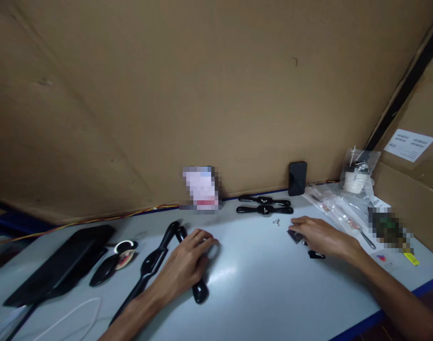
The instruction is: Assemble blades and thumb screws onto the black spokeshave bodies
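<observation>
1. Surface: pale, glossy bench [259,284] with a blue front edge. A brown cardboard wall [202,94] closes the back, and a second cardboard panel with a white label stands far right.
2. left hand [188,260]: palm down, grip curled narrow over a black handle [199,290]. One end of the handle sticks out under the wrist, the other past the fingertips.
3. Just left of that grip lies a long black arm [152,259], roughly parallel to the handle. Further left are a black oval piece [103,271], a round badge [126,251] and a flat black case [60,265]. A white cable [70,312] is at the near left edge.
4. right hand [319,234]: flat, grip loose and not closed, fingertips on a small dark piece [295,237]. A small black clip [316,255] lies just beside the wrist.
5. Just beyond the right fingertips are two tiny screws [276,221]. Behind them is a pair of black handles [264,205], and a phone [297,178] leans on the wall.
6. Right of the right grip: clear bags [340,213] and a bagged white spool [356,173].
7. Edges: a coloured wire [95,220] runs along the back left edge.
8. Open room: bare bench between the two hands and in front of them, up to the front edge.
</observation>
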Demonstrator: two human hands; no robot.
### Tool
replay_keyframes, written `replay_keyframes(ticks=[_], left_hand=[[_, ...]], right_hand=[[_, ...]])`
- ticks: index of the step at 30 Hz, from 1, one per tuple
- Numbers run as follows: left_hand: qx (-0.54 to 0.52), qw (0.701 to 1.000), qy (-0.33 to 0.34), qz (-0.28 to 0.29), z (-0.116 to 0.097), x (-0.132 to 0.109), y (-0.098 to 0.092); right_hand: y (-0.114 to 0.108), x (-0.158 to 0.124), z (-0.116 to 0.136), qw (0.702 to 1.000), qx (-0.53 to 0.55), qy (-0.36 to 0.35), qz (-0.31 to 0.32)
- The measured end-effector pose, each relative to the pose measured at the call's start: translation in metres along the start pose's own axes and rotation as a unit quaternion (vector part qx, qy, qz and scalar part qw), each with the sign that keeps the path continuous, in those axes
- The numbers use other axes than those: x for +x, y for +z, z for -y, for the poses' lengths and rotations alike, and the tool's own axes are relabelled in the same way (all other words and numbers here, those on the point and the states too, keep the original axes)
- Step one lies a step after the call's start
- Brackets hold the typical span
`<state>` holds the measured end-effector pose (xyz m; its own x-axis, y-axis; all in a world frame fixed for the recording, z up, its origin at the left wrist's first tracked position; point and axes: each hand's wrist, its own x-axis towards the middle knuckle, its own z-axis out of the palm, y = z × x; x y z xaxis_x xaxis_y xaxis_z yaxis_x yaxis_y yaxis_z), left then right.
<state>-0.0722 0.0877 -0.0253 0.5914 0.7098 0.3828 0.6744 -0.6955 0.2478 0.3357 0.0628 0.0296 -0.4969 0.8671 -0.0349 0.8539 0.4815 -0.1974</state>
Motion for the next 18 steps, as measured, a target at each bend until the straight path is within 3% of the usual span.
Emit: replay_keyframes(ticks=[4, 8, 12, 18], left_hand=[[0.031, 0.999, -0.015, 0.034, 0.013, -0.003, -0.007], [0.057, 0.996, -0.037, 0.060, 0.014, -0.002, -0.015], [0.064, 0.995, -0.039, 0.071, -0.015, 0.002, -0.021], [0.026, 0.997, 0.031, 0.071, -0.078, 0.004, -0.010]], right_hand=[[0.012, 0.023, -0.001, 0.997, -0.010, 0.030, -0.068], [0.036, 0.040, 0.002, 0.997, 0.000, 0.017, -0.081], [0.051, 0.042, -0.001, 0.996, 0.018, -0.004, -0.082], [0.057, 0.040, -0.008, 0.995, 0.041, -0.050, -0.075]])
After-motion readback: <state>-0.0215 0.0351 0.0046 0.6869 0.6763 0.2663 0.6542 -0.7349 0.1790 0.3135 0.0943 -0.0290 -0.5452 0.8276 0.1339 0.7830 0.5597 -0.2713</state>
